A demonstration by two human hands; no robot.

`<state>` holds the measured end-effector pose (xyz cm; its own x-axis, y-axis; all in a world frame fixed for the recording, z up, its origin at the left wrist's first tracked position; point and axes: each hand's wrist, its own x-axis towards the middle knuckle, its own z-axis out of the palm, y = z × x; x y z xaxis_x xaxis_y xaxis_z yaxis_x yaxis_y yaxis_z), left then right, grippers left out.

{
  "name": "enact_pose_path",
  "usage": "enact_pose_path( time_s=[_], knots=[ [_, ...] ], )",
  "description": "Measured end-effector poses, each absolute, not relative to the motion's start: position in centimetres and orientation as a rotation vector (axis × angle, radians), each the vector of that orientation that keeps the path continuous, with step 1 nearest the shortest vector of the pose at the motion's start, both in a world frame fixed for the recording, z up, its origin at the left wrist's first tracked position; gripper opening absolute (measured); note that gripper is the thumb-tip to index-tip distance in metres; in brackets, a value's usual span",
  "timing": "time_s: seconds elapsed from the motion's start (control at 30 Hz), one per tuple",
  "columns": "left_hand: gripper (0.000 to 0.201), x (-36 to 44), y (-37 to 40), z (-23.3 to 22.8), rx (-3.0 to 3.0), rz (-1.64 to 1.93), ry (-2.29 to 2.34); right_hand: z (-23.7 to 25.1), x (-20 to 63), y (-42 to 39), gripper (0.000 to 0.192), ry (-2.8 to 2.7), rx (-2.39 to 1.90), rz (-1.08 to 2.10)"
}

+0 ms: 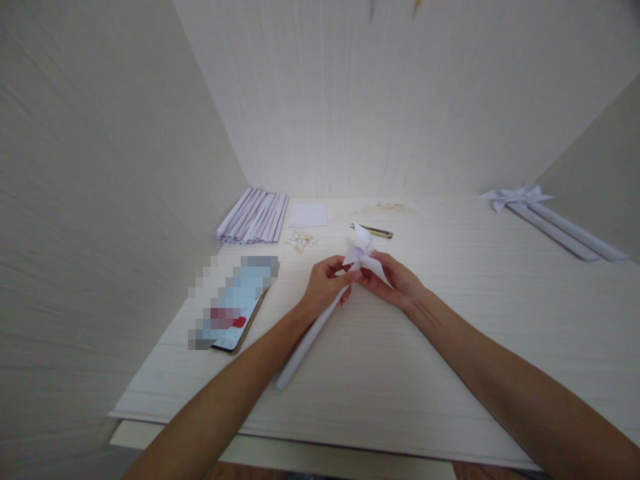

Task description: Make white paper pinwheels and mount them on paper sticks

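A white paper pinwheel is between my two hands, above the middle of the table. Its rolled-paper stick slants down toward the front left. My left hand is closed round the top of the stick, just under the folded blades. The fingers of my right hand are closed on the pinwheel's blades from the right side. Part of the blades and the joint with the stick are hidden by my fingers.
At the back left lie several rolled paper sticks, a square paper stack and a small pile of white-tipped pieces. A utility knife lies behind my hands. A phone is at the left; finished pinwheels rest at the right.
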<state>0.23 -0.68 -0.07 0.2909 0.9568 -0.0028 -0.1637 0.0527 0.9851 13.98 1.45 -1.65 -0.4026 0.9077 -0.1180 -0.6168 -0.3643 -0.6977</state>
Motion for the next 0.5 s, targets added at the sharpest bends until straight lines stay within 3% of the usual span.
enact_pose_path(
  time_s=[0.5],
  knots=[
    [0.027,0.31,-0.48,-0.19,1.193,1.077,0.884,-1.32,14.02,1.29,0.009,-0.623,-0.609,1.955]
  ],
)
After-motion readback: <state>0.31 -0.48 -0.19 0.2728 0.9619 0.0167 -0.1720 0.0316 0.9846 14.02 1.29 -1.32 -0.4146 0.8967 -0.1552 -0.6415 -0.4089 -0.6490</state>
